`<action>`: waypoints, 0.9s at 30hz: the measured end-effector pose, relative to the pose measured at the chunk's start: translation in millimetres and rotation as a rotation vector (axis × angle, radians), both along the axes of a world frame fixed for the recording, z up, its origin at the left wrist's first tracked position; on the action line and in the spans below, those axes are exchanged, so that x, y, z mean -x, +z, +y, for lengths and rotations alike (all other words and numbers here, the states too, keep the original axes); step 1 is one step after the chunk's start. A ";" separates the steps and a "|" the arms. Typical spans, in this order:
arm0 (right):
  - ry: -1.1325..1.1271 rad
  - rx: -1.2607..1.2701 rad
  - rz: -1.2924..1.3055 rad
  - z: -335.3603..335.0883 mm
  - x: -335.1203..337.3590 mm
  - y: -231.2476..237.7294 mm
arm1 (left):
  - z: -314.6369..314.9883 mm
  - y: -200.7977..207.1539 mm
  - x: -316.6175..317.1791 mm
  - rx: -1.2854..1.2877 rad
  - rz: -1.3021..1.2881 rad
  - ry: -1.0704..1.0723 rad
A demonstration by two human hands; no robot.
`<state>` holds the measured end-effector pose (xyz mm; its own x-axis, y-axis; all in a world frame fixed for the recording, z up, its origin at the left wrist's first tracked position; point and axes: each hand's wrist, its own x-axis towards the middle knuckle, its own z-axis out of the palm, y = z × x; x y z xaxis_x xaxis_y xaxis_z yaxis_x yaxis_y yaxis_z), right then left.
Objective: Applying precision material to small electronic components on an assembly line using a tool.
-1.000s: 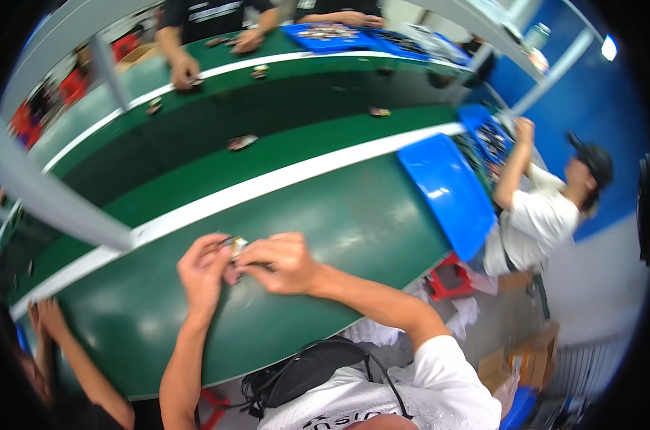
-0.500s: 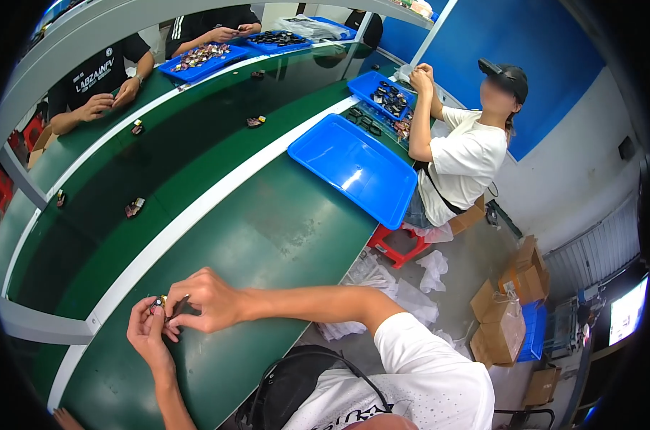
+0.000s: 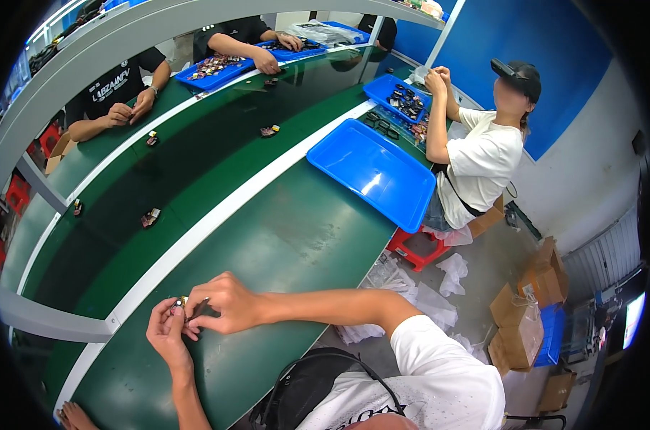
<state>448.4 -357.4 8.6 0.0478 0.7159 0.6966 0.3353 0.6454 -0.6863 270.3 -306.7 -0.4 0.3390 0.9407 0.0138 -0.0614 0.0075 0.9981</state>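
Person at a green, smooth-faced tabletop [image 3: 289,229], hands working close together toward its left end. Left hand [image 3: 168,331]: fingers curled, thumb and fingertips pinching a small dark part with yellow and pale patches [image 3: 180,302]; its details too small to read. Right hand [image 3: 228,304]: bunched just beside the left, thumb and forefinger pinching a thin dark strip [image 3: 199,313]; cannot tell whether strip and part join. The part sits up in the fingers, near the long white edge strip [image 3: 214,218]; foot of a curved grey metal frame post [image 3: 56,320] meets that strip just left of the left hand, tightening room on that side. Right forearm lies across the tabletop's slanting near edge. Wider room to the right: green surface runs from the forearm up to a shallow blue plastic tray [image 3: 371,172], whose lower corner reaches the near edge. Beyond the white strip, a dark green belt [image 3: 217,140] carries scattered small parts, one dark with a pale patch [image 3: 150,218] close to the strip. Another person's fingers [image 3: 74,416] at the lower left edge, well apart from the left hand.
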 end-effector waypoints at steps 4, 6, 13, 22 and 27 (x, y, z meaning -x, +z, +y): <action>-0.005 0.033 -0.013 -3.3 -1.5 2.5 | -0.1 0.2 -0.3 -0.003 0.013 0.000; 0.002 0.038 -0.007 -3.0 -0.8 3.9 | -0.8 0.7 0.5 -0.004 0.016 0.006; 0.015 0.138 -0.018 -5.7 -2.4 5.7 | -1.0 2.9 -2.1 0.005 0.004 0.017; 0.022 0.176 -0.038 -6.1 -4.2 5.6 | -2.9 4.9 -3.1 0.003 0.019 0.001; 0.023 0.143 -0.017 -4.9 -5.3 4.0 | -3.2 5.5 -5.2 0.003 0.022 -0.008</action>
<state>453.7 -362.3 12.6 0.0189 0.8088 0.5878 0.3342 0.5490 -0.7661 275.5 -309.9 5.1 0.3464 0.9381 0.0030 -0.0393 0.0113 0.9992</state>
